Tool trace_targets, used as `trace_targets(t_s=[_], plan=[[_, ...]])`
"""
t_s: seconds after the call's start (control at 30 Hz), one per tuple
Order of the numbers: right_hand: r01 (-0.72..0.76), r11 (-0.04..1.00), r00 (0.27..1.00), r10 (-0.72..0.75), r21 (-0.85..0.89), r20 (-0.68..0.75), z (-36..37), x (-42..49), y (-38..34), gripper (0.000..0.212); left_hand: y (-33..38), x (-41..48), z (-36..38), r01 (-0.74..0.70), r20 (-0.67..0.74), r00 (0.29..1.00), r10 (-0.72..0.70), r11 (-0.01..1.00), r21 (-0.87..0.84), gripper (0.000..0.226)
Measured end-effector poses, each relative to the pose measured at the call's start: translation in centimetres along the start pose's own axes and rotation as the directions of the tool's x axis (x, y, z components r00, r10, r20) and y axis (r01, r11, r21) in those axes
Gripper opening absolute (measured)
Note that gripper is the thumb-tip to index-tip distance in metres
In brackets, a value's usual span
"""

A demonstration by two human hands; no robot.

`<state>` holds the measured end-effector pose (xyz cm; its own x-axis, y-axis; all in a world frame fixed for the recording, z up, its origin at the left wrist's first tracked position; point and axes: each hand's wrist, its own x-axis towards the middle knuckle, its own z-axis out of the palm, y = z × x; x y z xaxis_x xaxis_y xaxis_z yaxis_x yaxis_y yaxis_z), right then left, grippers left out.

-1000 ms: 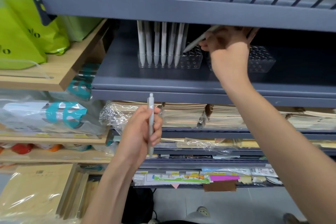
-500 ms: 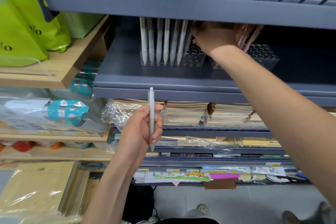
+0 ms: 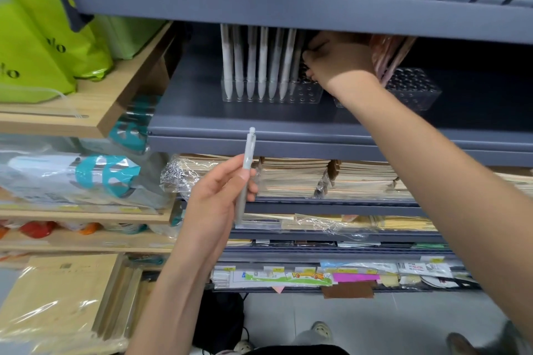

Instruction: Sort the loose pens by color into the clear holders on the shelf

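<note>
Just left of the right hand [image 3: 337,63], pale pens [image 3: 261,63] stand in the clear holder [image 3: 305,94]. Its fingers curl over the slots, can't tell if they're pinching anything. Left hand [image 3: 213,199] grips a grey pen [image 3: 246,170] upright below, probably queued next.

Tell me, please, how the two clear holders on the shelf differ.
The left holder carries a row of whitish pens standing upright; the right holder shows mostly empty holes, with pinkish pens leaning at its left end. Both are clear, on one grey shelf.
</note>
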<state>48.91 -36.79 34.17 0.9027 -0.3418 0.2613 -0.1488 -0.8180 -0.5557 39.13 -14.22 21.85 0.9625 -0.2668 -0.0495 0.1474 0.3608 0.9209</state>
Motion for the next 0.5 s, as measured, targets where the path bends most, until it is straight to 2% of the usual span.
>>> trace_targets(t_s=[0.07,0.13,0.17,0.27,0.33,0.5], plan=[[0.023,0.976,0.998,-0.01,0.218,-0.062,-0.1,-1.9,0.1,0.014,0.1,0.1,0.0,-0.041,-0.015,0.999,0.04,0.999,-0.023,0.022],[0.025,0.896,1.0,-0.021,0.443,-0.015,-0.2,-4.8,0.0,0.018,0.2,0.2,0.1,-0.076,-0.037,0.997,0.075,0.996,-0.039,0.022],[0.028,0.873,0.998,-0.052,0.488,0.036,-0.2,-6.1,0.1,0.017,0.2,0.2,0.2,-0.09,-0.046,0.995,0.088,0.995,-0.04,0.021],[0.066,0.876,0.975,-0.158,0.478,0.155,-0.3,-9.2,0.4,0.014,0.3,0.5,0.8,-0.126,-0.045,0.991,0.125,0.992,-0.031,0.018],[0.048,0.863,0.963,-0.174,0.502,0.207,0.0,-10.4,0.5,0.014,0.3,0.5,1.0,-0.127,-0.019,0.992,0.127,0.992,-0.019,0.014],[0.018,0.82,0.959,-0.176,0.572,0.222,0.6,-11.5,0.6,0.01,0.4,0.6,1.5,-0.137,0.046,0.99,0.135,0.989,0.055,0.019]])
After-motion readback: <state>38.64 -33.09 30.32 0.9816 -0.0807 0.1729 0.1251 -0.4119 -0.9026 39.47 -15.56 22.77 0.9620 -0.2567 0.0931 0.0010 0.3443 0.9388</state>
